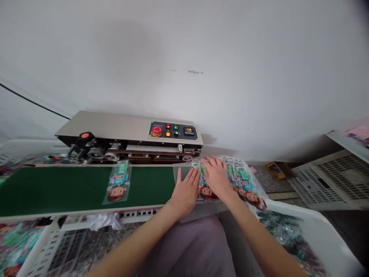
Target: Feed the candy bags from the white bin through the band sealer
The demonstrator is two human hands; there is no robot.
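My left hand (186, 190) lies flat on a clear plastic bag (179, 171) at the right end of the green conveyor belt (77, 188), its thumb apart from the fingers. Close beside it, my right hand (217, 177) rests with fingers stretched over a packet with a cartoon face (206, 193). Part of that packet is hidden beneath the hands. Right of my right hand lie several more printed packets (245, 184), overlapping. Farther left on the belt, a single printed packet (117, 184) lies with its top edge toward the sealing machine (127, 129).
The machine's control panel (173, 131) has a red stop button and lit displays. A white bin (325, 227) of shiny packets stands at lower right. A grey crate (319, 181) and a small box (275, 171) are on the floor. More packets (17, 242) fill a lower-left container.
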